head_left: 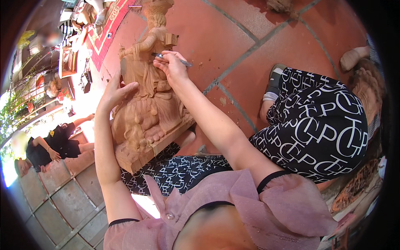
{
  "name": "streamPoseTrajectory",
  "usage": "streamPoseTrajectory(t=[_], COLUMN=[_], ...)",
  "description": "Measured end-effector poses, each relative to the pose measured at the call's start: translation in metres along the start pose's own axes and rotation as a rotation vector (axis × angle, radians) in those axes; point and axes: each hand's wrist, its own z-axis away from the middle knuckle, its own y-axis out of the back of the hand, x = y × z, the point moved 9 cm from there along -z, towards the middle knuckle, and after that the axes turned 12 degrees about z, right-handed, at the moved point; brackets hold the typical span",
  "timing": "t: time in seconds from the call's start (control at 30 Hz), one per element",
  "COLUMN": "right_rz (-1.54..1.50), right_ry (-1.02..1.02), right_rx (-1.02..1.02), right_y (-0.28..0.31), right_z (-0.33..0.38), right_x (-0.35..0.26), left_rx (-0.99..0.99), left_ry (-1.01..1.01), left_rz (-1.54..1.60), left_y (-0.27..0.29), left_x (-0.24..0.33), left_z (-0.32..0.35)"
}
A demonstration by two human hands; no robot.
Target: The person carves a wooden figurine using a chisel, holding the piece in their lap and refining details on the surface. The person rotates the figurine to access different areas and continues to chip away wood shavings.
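A carved wooden statue point(143, 112) of a robed figure leans tilted across my lap, its squared base toward me and its head away. My left hand point(114, 93) holds the statue's left side, thumb over the front; its other fingers are partly hidden along the edge. Between the fingertips of my right hand point(173, 68) is a slim, pen-like tool point(183, 63), dark at one end and grey at the other. That dark end is at the figure's chest and arm; whether it touches the wood I cannot tell.
Red floor tiles point(225, 41) with wood crumbs spread beyond the statue. My knee in patterned black trousers point(312, 125) is at the right, beside another carved wooden piece point(368, 87). A person in black point(58, 141) sits at the left, near a red rug point(109, 35).
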Motion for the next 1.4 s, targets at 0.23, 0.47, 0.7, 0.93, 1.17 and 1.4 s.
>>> streamPoseTrajectory(t=[0.23,0.47,0.7,0.93,1.17,1.4], right_rz=[0.03,0.218,0.141,0.19,0.136,0.112], right_ry=[0.028,0.002,0.185,0.142,0.177,0.088], right_rx=[-0.046,0.032,0.056,0.014,0.042,0.005], right_y=[-0.008,0.009,-0.006,-0.002,-0.005,-0.006], right_z=[-0.007,0.014,0.011,-0.002,0.002,0.004], right_x=[-0.005,-0.002,-0.026,-0.013,-0.016,-0.006], left_rx=[-0.019,-0.021,0.0,-0.006,-0.013,-0.023], left_ry=[0.022,0.059,-0.021,-0.024,-0.019,0.018], left_rz=[-0.034,-0.004,-0.056,0.001,0.033,-0.025], left_y=[-0.002,0.0,0.004,0.002,0.001,0.001], left_x=[0.006,-0.001,-0.003,-0.002,-0.002,-0.003], left_z=[0.002,0.003,0.0,0.0,0.0,0.0])
